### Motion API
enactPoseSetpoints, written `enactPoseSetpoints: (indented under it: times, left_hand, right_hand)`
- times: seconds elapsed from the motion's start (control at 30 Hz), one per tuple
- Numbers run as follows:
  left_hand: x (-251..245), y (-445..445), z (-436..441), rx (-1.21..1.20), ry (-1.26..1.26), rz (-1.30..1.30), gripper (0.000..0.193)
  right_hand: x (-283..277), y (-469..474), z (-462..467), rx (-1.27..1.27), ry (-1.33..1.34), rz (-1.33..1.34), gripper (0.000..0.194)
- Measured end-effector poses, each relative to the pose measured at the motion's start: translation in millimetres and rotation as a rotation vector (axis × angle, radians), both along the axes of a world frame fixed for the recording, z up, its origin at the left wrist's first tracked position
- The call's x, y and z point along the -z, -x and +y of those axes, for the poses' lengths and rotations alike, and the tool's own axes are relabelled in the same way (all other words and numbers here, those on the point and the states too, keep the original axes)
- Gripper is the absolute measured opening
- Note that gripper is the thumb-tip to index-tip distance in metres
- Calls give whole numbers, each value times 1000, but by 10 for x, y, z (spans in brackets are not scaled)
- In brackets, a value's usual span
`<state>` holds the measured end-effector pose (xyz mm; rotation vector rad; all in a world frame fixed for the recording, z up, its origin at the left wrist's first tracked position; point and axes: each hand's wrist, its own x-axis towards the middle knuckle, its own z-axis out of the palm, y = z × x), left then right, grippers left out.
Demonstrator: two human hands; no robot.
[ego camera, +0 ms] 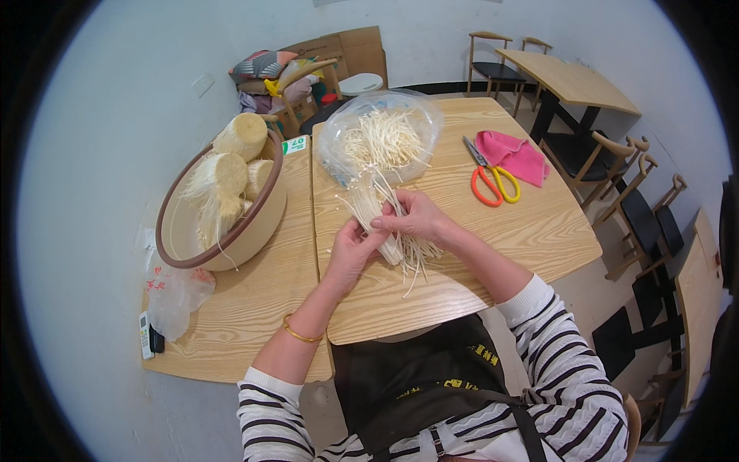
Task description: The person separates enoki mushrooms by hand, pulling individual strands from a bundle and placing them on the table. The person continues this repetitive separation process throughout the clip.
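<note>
Both my hands hold a bunch of enoki mushrooms (366,202) over the wooden table, its small caps pointing away from me. My left hand (352,248) wraps the bunch from the left, thumb across the stems. From the right, my right hand (413,216) pinches some strands with thumb and fingers. Loose enoki strands (418,257) lie on the table beneath and beside my right hand. Just beyond the bunch, a clear plastic bag (427,115) lies spread with a heap of separated enoki (387,138) on it.
Scissors (488,176) with red and yellow handles lie at right, against a pink cloth (514,156). At left stands a beige tub (265,225) with several thick enoki clumps (228,173). A plastic bag (179,297) and a remote control (144,335) lie near the wall.
</note>
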<state>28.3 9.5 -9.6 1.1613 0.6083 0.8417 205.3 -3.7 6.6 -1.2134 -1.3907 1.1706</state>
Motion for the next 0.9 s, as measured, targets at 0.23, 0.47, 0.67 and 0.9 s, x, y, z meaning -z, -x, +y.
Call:
enactPoseSetpoints:
  times: [0.23, 0.47, 0.67, 0.9]
  left_hand:
    - [33, 5, 25, -11, 7, 0, 40]
    - [19, 0, 28, -13, 46, -50, 37]
    - [22, 52, 89, -62, 186, -127, 34]
    - [-32, 49, 37, -45, 136, -73, 34]
  right_hand:
    - [18, -3, -5, -5, 24, 82, 19]
    - [-14, -11, -21, 6, 32, 108, 17]
    - [-64, -209, 19, -129, 21, 378, 16]
    - [-284, -283, -47, -69, 56, 329, 19]
